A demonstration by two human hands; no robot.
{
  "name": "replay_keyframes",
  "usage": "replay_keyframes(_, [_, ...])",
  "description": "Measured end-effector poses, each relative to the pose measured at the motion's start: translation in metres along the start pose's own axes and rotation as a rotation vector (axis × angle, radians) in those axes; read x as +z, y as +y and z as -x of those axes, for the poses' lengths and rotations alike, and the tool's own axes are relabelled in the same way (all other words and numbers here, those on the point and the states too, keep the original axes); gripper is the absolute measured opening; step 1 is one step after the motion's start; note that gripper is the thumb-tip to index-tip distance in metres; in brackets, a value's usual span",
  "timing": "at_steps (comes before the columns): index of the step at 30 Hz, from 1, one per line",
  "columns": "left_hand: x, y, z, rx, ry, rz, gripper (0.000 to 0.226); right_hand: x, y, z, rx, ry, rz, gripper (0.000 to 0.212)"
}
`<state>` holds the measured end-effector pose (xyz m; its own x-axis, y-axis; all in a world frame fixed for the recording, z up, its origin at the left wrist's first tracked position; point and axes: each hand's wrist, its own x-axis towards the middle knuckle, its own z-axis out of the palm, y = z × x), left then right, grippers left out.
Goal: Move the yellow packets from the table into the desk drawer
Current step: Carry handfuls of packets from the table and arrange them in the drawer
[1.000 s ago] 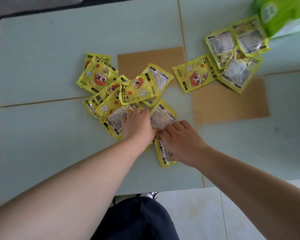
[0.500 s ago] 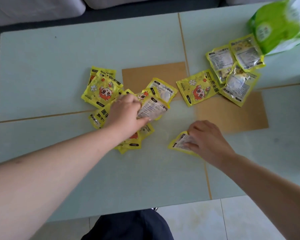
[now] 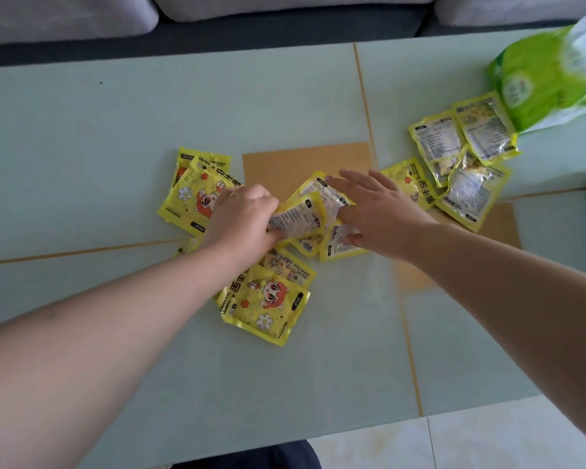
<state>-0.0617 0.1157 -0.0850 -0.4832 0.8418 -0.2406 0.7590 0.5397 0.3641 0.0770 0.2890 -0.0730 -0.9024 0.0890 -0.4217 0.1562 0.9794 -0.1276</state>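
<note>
Several yellow packets lie on the pale green table (image 3: pixel 115 130). A middle heap sits around my hands, with one cartoon-faced packet (image 3: pixel 268 302) nearest me and others (image 3: pixel 193 194) at the left. My left hand (image 3: pixel 244 218) is closed on a packet (image 3: pixel 298 214) with its printed back up. My right hand (image 3: pixel 383 211) meets it from the right, pinching another packet (image 3: pixel 339 245) between thumb and forefinger, its other fingers spread. A second group of packets (image 3: pixel 464 164) lies at the far right. No drawer is in view.
A green and white bag (image 3: pixel 548 79) stands at the table's back right corner. Two brown squares (image 3: pixel 305 160) show in the tabletop. Grey sofa cushions (image 3: pixel 65 18) run along the far edge. Tiled floor (image 3: pixel 487 438) lies past the near edge.
My right hand has carried its packet up and left to the middle heap, beside my left hand. The left hand stays closed on its packets. The view has tilted upward.
</note>
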Motion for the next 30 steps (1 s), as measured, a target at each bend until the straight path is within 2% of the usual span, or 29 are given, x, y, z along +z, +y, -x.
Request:
replay_keyframes(2, [-0.008, -0.006, 0.001, -0.059, 0.055, 0.153, 0.036, -0.003, -0.004, -0.011, -0.061, -0.065, 0.078, 0.036])
replay_keyframes(7, [-0.033, -0.038, 0.004, -0.415, 0.134, 0.513, 0.044, -0.006, -0.014, -0.037, -0.127, -0.195, 0.179, 0.043])
replay_keyframes(9, [-0.04, -0.058, 0.008, -0.542, 0.116, 0.683, 0.044, -0.008, -0.017, -0.044, -0.13, -0.215, 0.182, 0.046])
replay_keyframes(11, [-0.045, -0.077, 0.013, -0.637, 0.046, 0.859, 0.033, -0.01, -0.021, -0.048, -0.137, -0.187, 0.208, 0.046])
replay_keyframes(14, [-0.05, -0.094, 0.02, -0.72, 0.022, 1.006, 0.02, -0.009, -0.027, -0.048, -0.157, -0.146, 0.249, 0.047])
replay_keyframes(17, [-0.052, -0.103, 0.022, -0.772, 0.067, 1.061, 0.024, -0.008, -0.031, -0.046, -0.134, -0.111, 0.221, 0.048])
replay_keyframes(21, [-0.05, -0.107, 0.02, -0.776, 0.065, 1.077, 0.026, 0.001, -0.034, -0.044, -0.06, -0.169, 0.151, 0.059])
replay_keyframes(24, [-0.047, -0.111, 0.016, -0.761, 0.04, 1.035, 0.03, 0.001, -0.04, -0.036, 0.101, -0.173, -0.116, 0.076])
replay_keyframes(27, [-0.044, -0.112, 0.011, -0.715, 0.007, 0.96, 0.026, -0.012, -0.052, -0.02, 0.456, -0.142, -0.674, 0.087])
replay_keyframes(28, [-0.043, -0.111, 0.01, -0.699, -0.001, 0.925, 0.026, -0.015, -0.058, -0.015, 0.531, -0.116, -0.806, 0.078])
replay_keyframes(30, [-0.041, -0.108, 0.008, -0.682, 0.006, 0.846, 0.029, -0.016, -0.072, -0.006, 0.576, -0.113, -0.946, 0.031])
